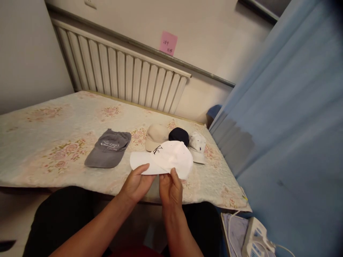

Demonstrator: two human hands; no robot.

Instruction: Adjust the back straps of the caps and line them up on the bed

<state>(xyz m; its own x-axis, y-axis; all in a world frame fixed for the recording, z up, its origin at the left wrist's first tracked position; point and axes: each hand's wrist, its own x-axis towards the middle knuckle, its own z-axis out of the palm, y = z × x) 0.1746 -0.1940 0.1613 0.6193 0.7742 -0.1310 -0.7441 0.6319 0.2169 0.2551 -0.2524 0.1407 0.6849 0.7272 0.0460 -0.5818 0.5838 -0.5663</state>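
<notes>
A white baseball cap [175, 157] with a dark letter K on its front is held up above the near edge of the bed, its brim pointing left. My left hand [138, 184] grips the brim, thumb on top and fingers underneath. Around the lower edge of the crown closes my right hand [170, 187], its thumb on the outside. Behind the held cap lie a beige cap [156, 135], a black cap [178, 134] and a white cap with a small dark logo [198, 143]. Apart on the left rests a grey cap [109, 148] with white lettering.
The caps lie on a bed with a flowered cover [69, 125]. Along the far side runs a white radiator [120, 66], with a pink note [168, 43] above it. A blue curtain [257, 117] hangs on the right. Below it sits a white power strip [255, 239] with cables.
</notes>
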